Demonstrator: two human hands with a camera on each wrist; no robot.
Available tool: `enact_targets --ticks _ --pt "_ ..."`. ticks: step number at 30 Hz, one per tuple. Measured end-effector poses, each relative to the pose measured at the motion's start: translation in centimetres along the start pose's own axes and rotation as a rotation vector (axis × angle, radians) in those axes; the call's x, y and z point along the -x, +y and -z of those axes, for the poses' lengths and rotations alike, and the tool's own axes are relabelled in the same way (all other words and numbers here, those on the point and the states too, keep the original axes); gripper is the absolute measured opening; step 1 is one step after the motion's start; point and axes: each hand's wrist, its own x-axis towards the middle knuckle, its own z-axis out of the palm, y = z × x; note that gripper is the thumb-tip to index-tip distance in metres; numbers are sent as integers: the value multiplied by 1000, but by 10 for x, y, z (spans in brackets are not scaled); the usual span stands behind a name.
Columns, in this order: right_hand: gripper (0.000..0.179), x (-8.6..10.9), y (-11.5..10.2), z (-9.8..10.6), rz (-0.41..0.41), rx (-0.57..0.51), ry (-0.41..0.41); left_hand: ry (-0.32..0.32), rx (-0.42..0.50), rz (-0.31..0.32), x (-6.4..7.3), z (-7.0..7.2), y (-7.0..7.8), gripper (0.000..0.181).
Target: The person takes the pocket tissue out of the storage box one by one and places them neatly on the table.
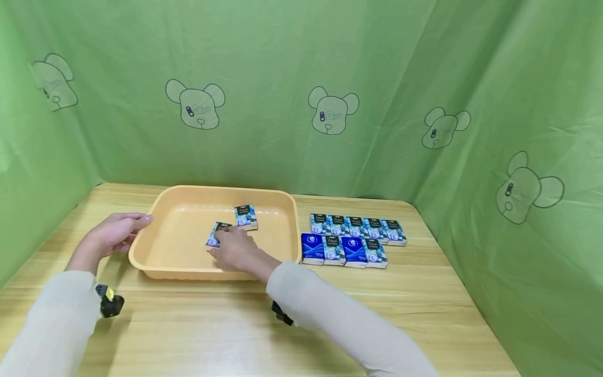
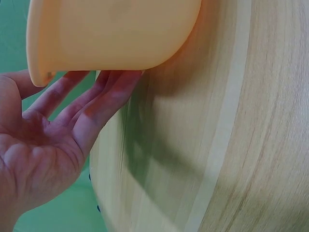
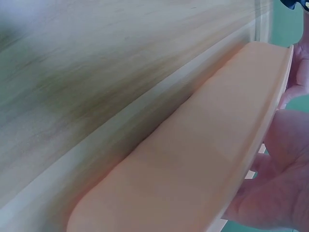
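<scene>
A shallow orange plastic tray (image 1: 162, 246) stands on the wooden table. My left hand (image 1: 116, 233) holds its left rim, thumb on top and fingers underneath; the left wrist view shows that hand (image 2: 53, 125) against the tray's outer wall (image 2: 120, 38). Inside the tray, my right hand (image 1: 237, 250) pinches a blue floral tissue pack (image 1: 213, 241), partly covered by its fingers. Another floral tissue pack (image 1: 246, 217) lies just beyond it. In the right wrist view, the tray's side (image 3: 193, 154) hides the fingertips of the right hand (image 3: 275, 188).
Right of the tray, two rows of tissue packs lie side by side. The back row (image 1: 356, 228) is floral; the front row mixes floral packs (image 1: 334, 250) with plain dark blue ones (image 1: 313, 248). A green curtain (image 1: 264, 141) surrounds the table (image 1: 188, 324) at back and sides.
</scene>
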Motion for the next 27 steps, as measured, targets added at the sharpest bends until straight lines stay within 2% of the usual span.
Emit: enact_targets --ticks 8,15,27 --pt "49 1 6 3 35 25 -29 1 -4 -7 -1 0 -1 75" --pt "46 5 22 5 99 48 -37 2 -12 -9 1 -1 0 76" --pt "46 16 51 10 78 -40 -62 7 -21 -8 2 -2 1 77"
